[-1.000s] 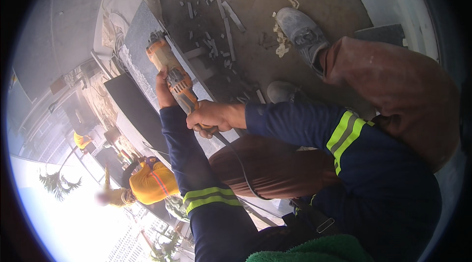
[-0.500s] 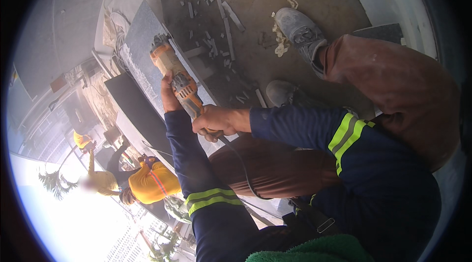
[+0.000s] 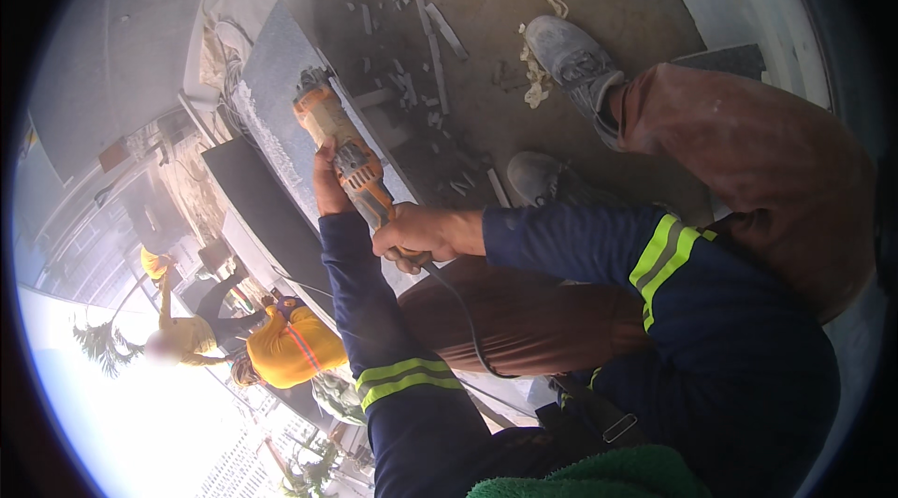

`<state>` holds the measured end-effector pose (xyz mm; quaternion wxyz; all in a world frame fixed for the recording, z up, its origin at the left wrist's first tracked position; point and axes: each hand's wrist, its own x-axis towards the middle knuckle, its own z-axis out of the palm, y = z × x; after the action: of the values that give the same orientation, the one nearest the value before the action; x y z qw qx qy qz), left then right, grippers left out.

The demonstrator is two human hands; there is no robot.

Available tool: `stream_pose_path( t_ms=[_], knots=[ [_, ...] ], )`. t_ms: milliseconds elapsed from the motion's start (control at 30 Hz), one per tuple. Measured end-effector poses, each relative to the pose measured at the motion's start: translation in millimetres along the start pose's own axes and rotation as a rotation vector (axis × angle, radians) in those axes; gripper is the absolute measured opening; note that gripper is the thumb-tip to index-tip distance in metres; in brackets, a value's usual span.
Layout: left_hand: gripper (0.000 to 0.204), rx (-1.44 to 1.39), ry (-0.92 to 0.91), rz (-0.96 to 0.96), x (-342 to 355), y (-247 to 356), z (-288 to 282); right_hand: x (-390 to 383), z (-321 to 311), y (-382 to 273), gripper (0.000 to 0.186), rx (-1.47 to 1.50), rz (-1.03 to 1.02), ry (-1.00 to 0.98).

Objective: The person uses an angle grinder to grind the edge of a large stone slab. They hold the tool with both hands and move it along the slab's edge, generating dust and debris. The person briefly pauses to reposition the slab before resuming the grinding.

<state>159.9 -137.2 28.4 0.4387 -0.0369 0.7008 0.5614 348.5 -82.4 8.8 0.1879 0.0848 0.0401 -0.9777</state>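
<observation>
An orange, dust-coated angle grinder (image 3: 325, 117) lies along the edge of a grey slab (image 3: 276, 44), its head pointing away from me. My left hand (image 3: 327, 178) is closed around the grinder's body near its front half. Further back, my right hand (image 3: 426, 230) wraps the rear handle, where a black cord (image 3: 472, 334) runs down toward my legs. The grinder's head (image 3: 312, 79) is at the slab's edge; its disc cannot be made out. Dust hangs around it, and pale powder lies on the slab's left side.
Cut strips and chips (image 3: 435, 68) litter the dusty floor beside the slab. My shoe (image 3: 566, 49) and brown-trousered leg (image 3: 739, 161) are at the right. A dark slab (image 3: 267, 199) lies to the left. Two people in yellow (image 3: 297, 346) work beyond it.
The grinder and both my hands have shifted slightly to the right and nearer along the slab's edge. My grip is the same.
</observation>
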Motion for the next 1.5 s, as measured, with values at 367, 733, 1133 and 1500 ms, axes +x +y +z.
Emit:
stream_pose_path(
  t_ms=[367, 733, 1133, 1500],
  knots=[
    [0.052, -0.012, 0.006, -0.001, 11.1, 16.3, 6.5, 11.3, 1.3, -17.4, 0.013, -0.026, -0.017, -0.029],
    [0.055, 0.016, 0.040, 0.025, 48.9, 20.6, 9.7, 33.6, -18.5, -45.0, 0.010, -0.042, 0.006, -0.036],
    [0.057, 0.097, 0.046, -0.028, 81.7, 31.6, 4.2, 48.8, -26.4, -70.5, 0.010, -0.001, 0.009, -0.014],
    [0.060, 0.123, 0.070, 0.036, 80.7, 19.4, 6.5, 42.1, -31.1, -61.1, 0.010, 0.010, 0.017, -0.024]
  ],
)
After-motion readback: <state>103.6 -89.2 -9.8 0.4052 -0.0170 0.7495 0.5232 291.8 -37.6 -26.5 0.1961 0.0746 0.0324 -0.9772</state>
